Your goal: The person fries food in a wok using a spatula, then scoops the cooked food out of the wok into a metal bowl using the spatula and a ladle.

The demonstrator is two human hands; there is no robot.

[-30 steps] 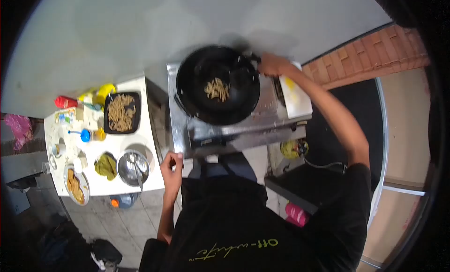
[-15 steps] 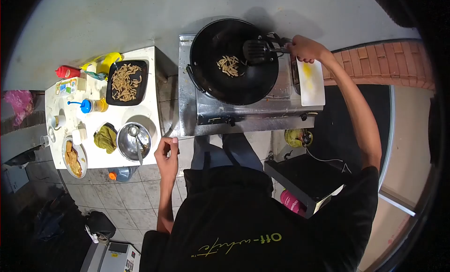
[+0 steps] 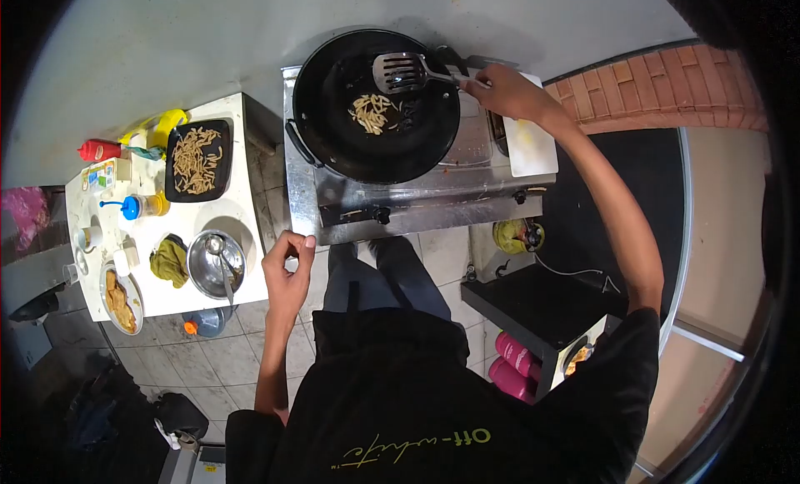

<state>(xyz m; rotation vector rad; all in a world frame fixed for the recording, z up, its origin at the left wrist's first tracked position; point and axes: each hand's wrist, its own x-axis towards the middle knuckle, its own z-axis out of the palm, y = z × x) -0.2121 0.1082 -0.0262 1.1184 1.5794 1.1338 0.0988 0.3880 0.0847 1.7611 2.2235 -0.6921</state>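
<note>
Tilted anew into the light, the spatula (image 3: 398,74) extends left from the right grip (image 3: 510,92) wrapped round its handle (image 3: 447,77), and a low, flat edge should suit the strips (image 3: 372,114).

Plenty is carried by the white table (image 3: 187,221) here! Its far corner is taken by a black square dish (image 3: 219,188) heaped with pale strips, flanked by a yellow bag (image 3: 172,125) and a red squeeze bottle (image 3: 100,150). A blue-lidded jar (image 3: 150,205) is seen mid-table; nearer, an olive-green cloth (image 3: 171,263) is crumpled just beside a metal bowl (image 3: 197,269), and an oval plate (image 3: 137,300) is parked at the edge. Across the gap, a black wok (image 3: 333,142) and a white tray (image 3: 533,155) are borne by the steel stove (image 3: 304,205).
</note>
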